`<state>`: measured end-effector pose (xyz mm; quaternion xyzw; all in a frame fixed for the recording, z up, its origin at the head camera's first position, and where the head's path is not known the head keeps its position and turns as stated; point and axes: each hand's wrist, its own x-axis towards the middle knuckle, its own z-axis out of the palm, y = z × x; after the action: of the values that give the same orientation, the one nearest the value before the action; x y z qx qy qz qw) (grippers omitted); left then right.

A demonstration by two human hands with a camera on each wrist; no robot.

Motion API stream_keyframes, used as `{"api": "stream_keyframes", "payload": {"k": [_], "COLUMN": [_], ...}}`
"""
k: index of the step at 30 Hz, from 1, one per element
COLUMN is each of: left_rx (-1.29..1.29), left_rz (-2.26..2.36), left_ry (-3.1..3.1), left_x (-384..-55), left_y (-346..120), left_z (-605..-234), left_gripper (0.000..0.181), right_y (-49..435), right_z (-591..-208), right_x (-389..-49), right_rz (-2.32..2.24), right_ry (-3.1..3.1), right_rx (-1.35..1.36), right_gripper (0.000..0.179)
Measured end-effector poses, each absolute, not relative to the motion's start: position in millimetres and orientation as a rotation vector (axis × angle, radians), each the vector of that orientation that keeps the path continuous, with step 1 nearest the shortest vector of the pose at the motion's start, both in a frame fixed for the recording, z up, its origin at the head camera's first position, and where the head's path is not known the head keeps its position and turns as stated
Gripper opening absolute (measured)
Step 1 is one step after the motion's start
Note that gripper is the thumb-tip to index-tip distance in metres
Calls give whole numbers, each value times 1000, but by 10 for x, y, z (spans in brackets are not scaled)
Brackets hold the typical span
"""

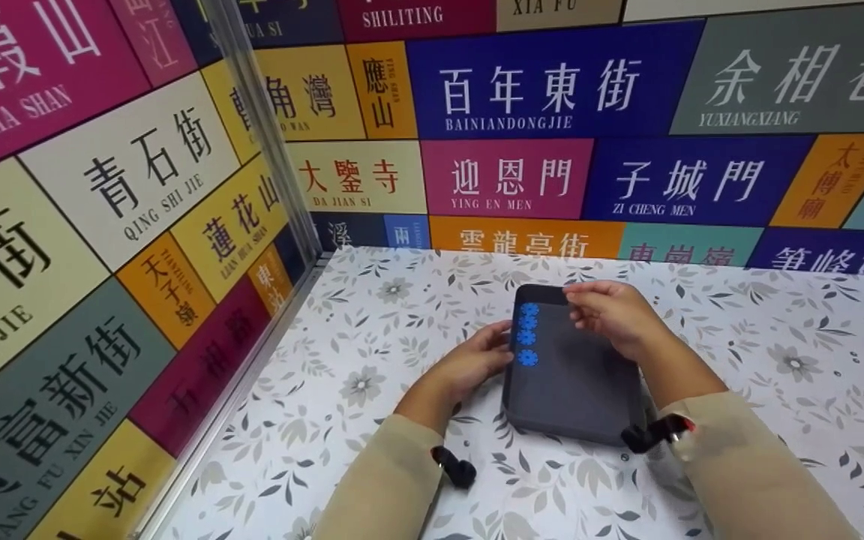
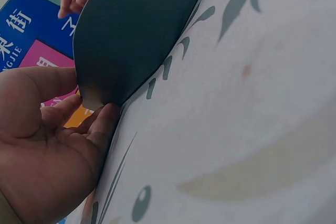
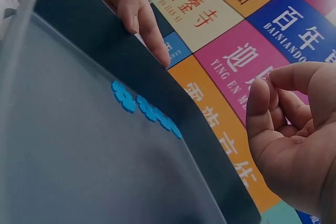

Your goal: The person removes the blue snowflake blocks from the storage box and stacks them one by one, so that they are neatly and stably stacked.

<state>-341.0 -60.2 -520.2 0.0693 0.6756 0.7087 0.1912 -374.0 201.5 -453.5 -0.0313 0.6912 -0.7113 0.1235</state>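
A dark grey rectangular tray lies on the patterned tabletop. Inside it, along the left wall, several blue flower-shaped discs form a line; in the right wrist view one disc sits slightly apart from the others, which touch or overlap. My left hand holds the tray's left side, thumb and fingers at its wall in the left wrist view. Above the tray's far right part hovers my right hand, fingers curled, thumb and index fingertips together. Nothing shows between those fingertips.
A white cloth printed with grey leaves and flowers covers the table. Panels of colourful street-name signs stand behind it and to the left, meeting at a metal corner post. Dark wrist devices sit on both sleeves.
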Motion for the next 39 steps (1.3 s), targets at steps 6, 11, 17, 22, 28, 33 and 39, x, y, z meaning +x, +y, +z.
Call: {"api": "stream_keyframes", "payload": {"k": [6,11,17,22,28,33,39], "left_rx": [189,213,211,223,198,195,199], "left_rz": [1981,1975,1967,1965,1957,1955,1973], "left_ry": [1901,1909,1922,1911,1916,1912,1907], "left_x": [-3405,-3405,-3398,-3401,-3406,-3411,-3421], "left_y": [-592,-580,-573,-579,-595,-602,-606], "left_z": [-5210,-5230,-5225,-5214,-5200,-5197,-5218], "left_gripper": [66,64,64,64,64,65,64], "right_y": [1867,1791,1771,1774,1781,1805,1801], "right_z": [-4596,-4675,-4774,-4861,-4963,-5035,-5070], "right_x": [-3918,-4036,-4163,-4220,-4233,-4241,-4244], "right_rz": [-2025,-1990,-1917,-1850,-1719,-1628,-1549], "right_ry": [1983,1949,1964,1976,2017,2001,2028], "right_rx": [-99,-120,-137,-156,-230,-280,-310], "right_gripper": [9,12,13,38,48,49,51]}}
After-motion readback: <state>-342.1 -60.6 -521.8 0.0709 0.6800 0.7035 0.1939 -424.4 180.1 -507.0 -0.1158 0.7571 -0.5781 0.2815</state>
